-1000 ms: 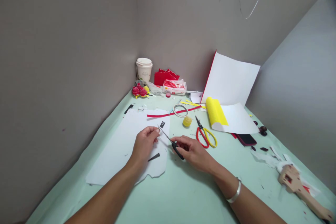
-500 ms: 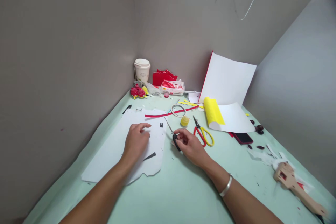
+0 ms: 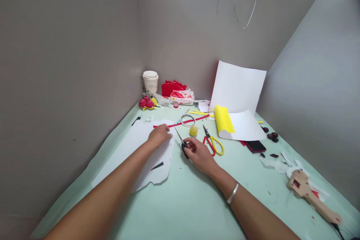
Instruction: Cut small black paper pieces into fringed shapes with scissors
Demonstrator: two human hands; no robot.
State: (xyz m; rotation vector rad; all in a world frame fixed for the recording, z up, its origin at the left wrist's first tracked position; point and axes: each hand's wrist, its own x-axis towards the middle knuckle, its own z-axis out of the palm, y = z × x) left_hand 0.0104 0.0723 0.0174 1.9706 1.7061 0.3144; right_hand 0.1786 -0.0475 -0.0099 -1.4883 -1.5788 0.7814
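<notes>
Grey walls (image 3: pixel 174 37) enclose a pale green tabletop (image 3: pixel 197 206). On it lies a white sheet (image 3: pixel 140 146); the left hand (image 3: pixel 160 135) bends over its far part, grip unclear. The right hand (image 3: pixel 198 153) holds black-handled scissors (image 3: pixel 184 146) beside the sheet.

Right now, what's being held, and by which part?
The right hand holds scissors by their black handles; for the left hand, I can't tell.
</notes>
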